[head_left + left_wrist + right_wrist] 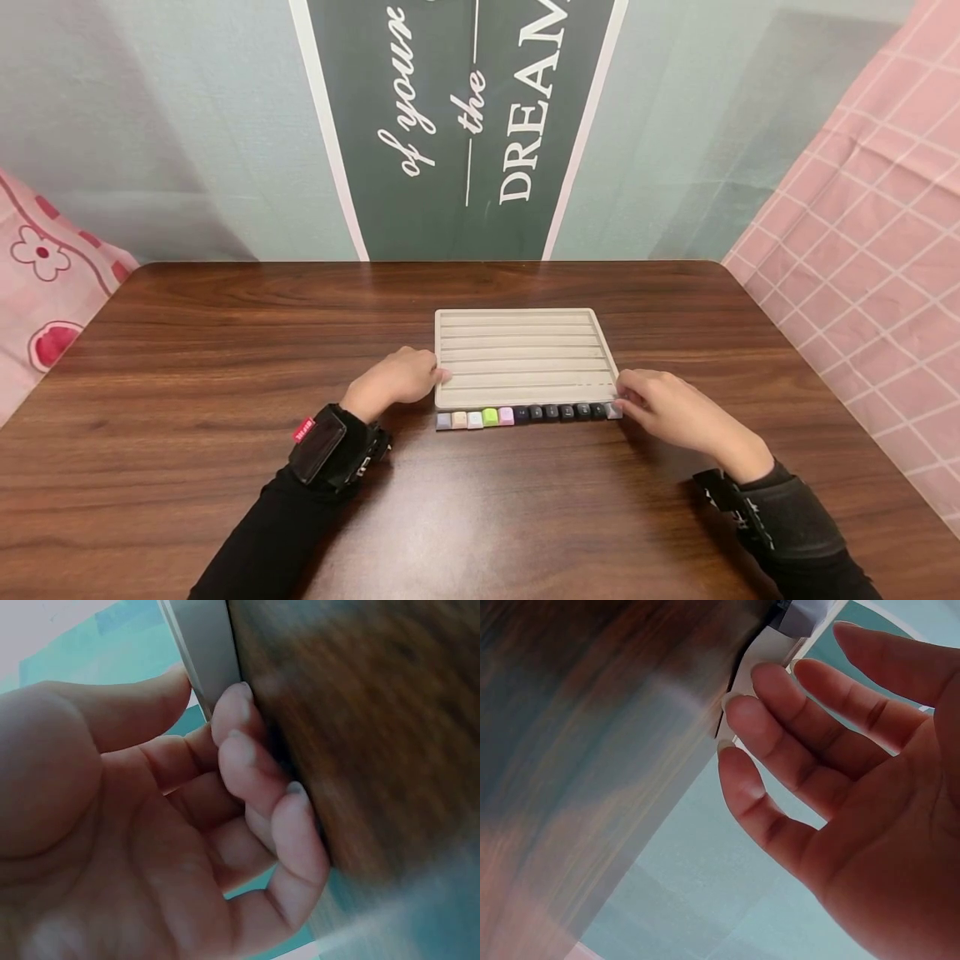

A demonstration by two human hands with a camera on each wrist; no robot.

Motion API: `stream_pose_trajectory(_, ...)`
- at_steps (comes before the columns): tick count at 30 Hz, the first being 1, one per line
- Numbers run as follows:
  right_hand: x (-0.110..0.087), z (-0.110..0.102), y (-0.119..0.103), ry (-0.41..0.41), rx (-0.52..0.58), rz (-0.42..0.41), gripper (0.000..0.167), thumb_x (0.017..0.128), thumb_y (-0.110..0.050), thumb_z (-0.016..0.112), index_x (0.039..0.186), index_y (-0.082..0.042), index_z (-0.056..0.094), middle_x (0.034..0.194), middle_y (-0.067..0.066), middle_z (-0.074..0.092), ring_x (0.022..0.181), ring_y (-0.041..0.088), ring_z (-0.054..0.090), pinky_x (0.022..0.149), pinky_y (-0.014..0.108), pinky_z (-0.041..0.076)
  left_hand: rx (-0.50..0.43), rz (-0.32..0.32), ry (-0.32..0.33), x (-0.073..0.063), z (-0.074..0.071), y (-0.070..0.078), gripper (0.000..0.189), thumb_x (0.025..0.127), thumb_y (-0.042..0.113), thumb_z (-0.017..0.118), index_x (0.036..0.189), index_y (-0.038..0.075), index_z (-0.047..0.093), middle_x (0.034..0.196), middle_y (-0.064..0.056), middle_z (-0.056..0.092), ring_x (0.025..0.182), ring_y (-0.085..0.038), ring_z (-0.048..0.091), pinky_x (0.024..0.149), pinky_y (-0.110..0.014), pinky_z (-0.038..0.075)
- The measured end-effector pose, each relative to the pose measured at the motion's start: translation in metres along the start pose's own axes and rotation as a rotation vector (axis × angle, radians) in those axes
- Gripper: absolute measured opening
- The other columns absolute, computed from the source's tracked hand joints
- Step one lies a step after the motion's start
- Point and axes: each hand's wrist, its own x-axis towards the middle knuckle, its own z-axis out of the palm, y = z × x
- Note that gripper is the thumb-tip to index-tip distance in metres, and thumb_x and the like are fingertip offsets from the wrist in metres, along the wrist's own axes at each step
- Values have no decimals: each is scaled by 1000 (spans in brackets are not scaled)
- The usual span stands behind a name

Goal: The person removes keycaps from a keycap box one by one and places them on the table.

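A beige tray [525,342] with raised parallel ridges lies on the table, no keycaps on its rows. Along its front edge runs a line of keycaps [552,412]: pale, peach, white, green and pink on the left, dark ones toward the right, a grey one at the end. My left hand [401,375] grips the tray's left side, its thumb over the rim and its fingers curled low against the edge [202,645]. At the front right corner, my right hand [663,404] touches the tray's side with loosely bent fingers [757,724]; its thumb stands apart near the grey keycap [804,616].
The brown wood-grain table [480,517] extends around the tray. Behind it hangs a pale green cloth [225,125] with a dark lettered panel [450,225]. Pink checked cloth [885,250] borders the right side, and patterned pink cloth [45,292] the left.
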Motion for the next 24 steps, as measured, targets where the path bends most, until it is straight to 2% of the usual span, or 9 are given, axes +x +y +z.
stream_pose_trajectory(5,0,0,1,5,-7,-1,17,82,-6,65,76,-15,51,63,-12,39,55,2,37,50,23,32,-4,9,-1,0,-1,-1,35,98,29,42,108,1,61,112,-14,59,108,-31,52,89,-42,40)
stream_pose_trajectory(9,1,-1,1,14,-2,-6,16,82,-6,65,77,-15,52,63,-12,39,55,2,36,50,22,32,5,22,15,0,-1,-3,37,98,30,41,108,0,61,111,-14,60,110,-31,51,90,-42,40)
stream_pose_trajectory(13,1,-1,2,17,3,-8,17,83,-5,64,76,-15,52,62,-12,38,54,1,35,49,22,31,15,29,45,-1,0,-4,36,98,31,41,99,2,61,103,-12,61,104,-30,54,86,-42,41)
stream_pose_trajectory(17,1,-1,2,23,1,-9,17,83,-6,64,76,-15,52,62,-12,38,54,1,35,50,22,31,-4,22,62,-1,1,-4,37,98,32,40,97,2,61,102,-13,61,102,-30,54,85,-42,41)
stream_pose_trajectory(22,0,0,3,20,4,0,16,83,-7,64,77,-15,52,63,-12,38,54,1,35,50,22,31,-7,34,81,-2,2,-4,35,98,32,40,86,5,58,88,-10,59,87,-26,55,77,-39,42)
stream_pose_trajectory(24,0,0,4,22,2,3,16,83,-7,64,77,-15,53,63,-12,38,55,1,36,50,22,31,3,28,96,-3,2,-4,35,98,33,41,86,5,58,85,-9,57,81,-24,53,74,-38,41)
